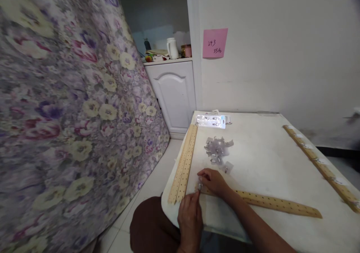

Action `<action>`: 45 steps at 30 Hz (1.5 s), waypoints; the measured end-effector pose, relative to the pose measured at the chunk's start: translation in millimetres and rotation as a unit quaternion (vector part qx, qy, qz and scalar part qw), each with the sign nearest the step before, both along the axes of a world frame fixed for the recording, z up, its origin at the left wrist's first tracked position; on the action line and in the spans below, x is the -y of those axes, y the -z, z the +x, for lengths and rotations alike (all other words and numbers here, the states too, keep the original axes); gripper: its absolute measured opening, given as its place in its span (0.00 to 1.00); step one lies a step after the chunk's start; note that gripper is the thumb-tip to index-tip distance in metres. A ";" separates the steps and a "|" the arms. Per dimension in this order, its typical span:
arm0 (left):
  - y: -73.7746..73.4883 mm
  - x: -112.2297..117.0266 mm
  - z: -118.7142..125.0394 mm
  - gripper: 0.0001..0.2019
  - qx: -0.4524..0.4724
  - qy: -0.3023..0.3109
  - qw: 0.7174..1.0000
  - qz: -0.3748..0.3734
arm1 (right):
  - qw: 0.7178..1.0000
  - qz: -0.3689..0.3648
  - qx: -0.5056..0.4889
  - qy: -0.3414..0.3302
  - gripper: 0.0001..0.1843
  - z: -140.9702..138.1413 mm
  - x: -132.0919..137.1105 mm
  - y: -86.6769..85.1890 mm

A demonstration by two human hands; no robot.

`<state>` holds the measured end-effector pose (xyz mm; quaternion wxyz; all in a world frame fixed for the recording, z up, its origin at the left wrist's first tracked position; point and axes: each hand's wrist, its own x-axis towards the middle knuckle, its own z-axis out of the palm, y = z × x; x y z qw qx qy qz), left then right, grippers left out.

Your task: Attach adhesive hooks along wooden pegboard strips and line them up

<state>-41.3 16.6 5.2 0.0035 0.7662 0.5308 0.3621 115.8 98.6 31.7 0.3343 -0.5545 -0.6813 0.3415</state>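
A small silvery piece (200,185), too small to name, sits between my two hands at the left end of a perforated wooden strip (270,201). My left hand (190,217) comes from below, its fingertips closed at the piece's lower side. From the right, my right hand (213,180) reaches over the strip with thumb and fingers pinched at the top of the same piece. Just beyond lies a loose pile of small silvery hooked pieces on clear plastic backings (216,150). Two more perforated wooden strips (185,163) lie side by side to the left.
Clear packaging (210,121) with small pieces inside lies at the back of the white table (258,151). Another wooden strip (320,163) with white pieces along it runs down the right side. A floral curtain (84,114) hangs left; a white cabinet (174,92) stands behind.
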 end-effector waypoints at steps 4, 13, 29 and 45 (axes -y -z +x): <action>-0.2 -0.4 0.4 0.16 -0.005 -0.001 1.000 0.001 | 1.000 -0.001 0.025 -0.010 0.17 0.1 1.7 -0.4; 1.2 -0.3 0.4 0.18 -0.008 0.002 1.000 0.008 | 1.000 -0.009 0.026 -0.011 0.17 0.7 -1.0 3.6; 1.7 -0.5 0.0 0.19 -0.030 0.000 1.000 0.003 | 0.999 -0.026 -0.021 -0.005 0.17 0.3 -1.7 0.0; 6.6 -4.7 -2.2 0.16 0.016 0.006 0.999 0.049 | 0.995 0.075 -0.036 0.059 0.11 -2.0 5.2 -1.7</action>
